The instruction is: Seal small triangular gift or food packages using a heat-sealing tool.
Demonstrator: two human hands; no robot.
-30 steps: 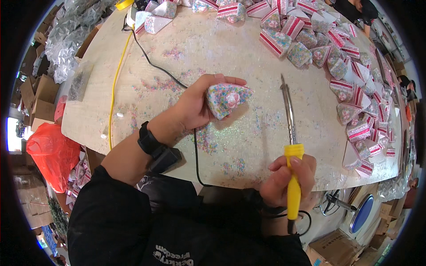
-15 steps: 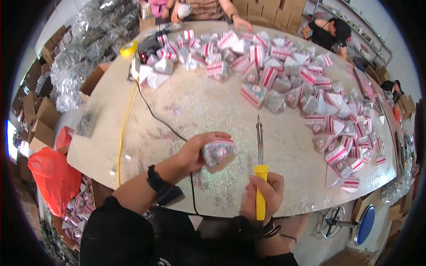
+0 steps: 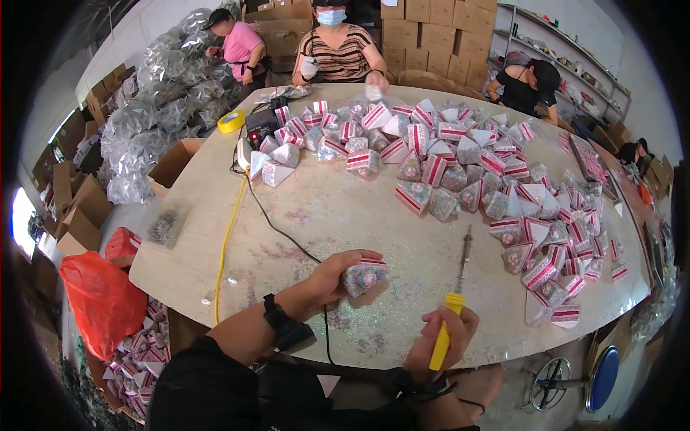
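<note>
Left hand [image 3: 329, 278], half-curled, holds one pink-edged, speckled wedge [image 3: 365, 277]; right hand [image 3: 462, 335], fully closed, grips one yellow-handled metal iron [image 3: 453, 302]. Pale, glitter-strewn wooden table [image 3: 402, 316] separates them near its front edge.

left grip [image 3: 332, 277] partly hidden by wedge [image 3: 366, 277], black clothing [image 3: 201, 391] cut off, specks [image 3: 298, 215] too small to tell

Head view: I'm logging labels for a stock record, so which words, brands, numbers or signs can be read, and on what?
No text can be read here.
Stacked cartons: any print is too small to read.
Black box: any marks are too small to read.
Wedge in the left hand: no lettering distinguishable.
Soldering iron in the right hand: no lettering distinguishable.
</note>
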